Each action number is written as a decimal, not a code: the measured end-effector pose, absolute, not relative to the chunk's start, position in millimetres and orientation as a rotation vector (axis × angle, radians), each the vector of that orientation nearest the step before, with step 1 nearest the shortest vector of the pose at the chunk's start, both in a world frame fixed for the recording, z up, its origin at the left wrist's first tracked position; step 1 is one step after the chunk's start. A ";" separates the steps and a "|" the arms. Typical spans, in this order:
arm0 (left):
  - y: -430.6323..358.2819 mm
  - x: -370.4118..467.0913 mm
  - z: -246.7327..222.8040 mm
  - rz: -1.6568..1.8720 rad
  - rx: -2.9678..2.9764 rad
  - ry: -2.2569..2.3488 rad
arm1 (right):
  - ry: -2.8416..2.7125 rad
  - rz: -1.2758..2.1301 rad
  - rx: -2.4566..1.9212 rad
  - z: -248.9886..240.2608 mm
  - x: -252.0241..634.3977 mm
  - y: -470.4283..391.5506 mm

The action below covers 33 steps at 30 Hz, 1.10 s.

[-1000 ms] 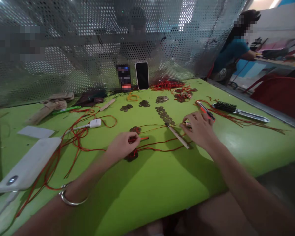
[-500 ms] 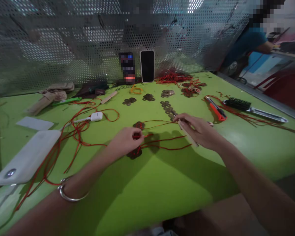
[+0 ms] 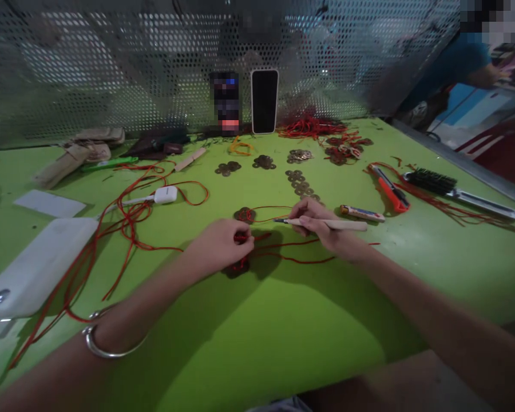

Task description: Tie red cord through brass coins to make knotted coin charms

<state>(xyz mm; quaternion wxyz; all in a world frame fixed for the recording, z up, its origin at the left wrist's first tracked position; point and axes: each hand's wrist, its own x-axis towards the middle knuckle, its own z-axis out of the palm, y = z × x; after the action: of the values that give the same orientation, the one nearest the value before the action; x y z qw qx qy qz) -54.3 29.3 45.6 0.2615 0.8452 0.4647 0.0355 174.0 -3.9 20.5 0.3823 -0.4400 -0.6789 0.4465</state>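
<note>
Pale-handled tool (image 3: 347, 225) in the right hand (image 3: 320, 226), red cord (image 3: 264, 235) in the left hand (image 3: 217, 246)

The left fingers are pinched together on the red cord, whose short end pokes out toward the right; the hand hides just how it is gripped. Below them, partly covered, a dark coin cluster (image 3: 238, 267) bound in red lies on the green table (image 3: 257, 343), and two longer red strands (image 3: 292, 260) run from it toward the right hand. A second coin cluster (image 3: 244, 216) lies just beyond the left fingers.

The right fingers grasp the tool around its shaft – nearly level, its dark tip pointing left, near that second cluster. Just beyond the right hand, a row of coins (image 3: 298, 182) stretches away. To its right lie a printed tube (image 3: 362, 214), an orange-red cutter (image 3: 390, 191) and a bristle brush (image 3: 431, 181).
</note>
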 end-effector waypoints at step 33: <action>32.2 -55.9 42.5 0.119 2.294 1.309 | -1.895 1.200 -1.210 20.4 174.6 -2.9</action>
<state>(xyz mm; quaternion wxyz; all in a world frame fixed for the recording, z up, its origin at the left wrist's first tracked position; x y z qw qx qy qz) -55.9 32.2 42.5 0.2463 0.8410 0.4797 0.0436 174.6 -2.9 20.4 0.2923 -0.4541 -0.7111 0.4502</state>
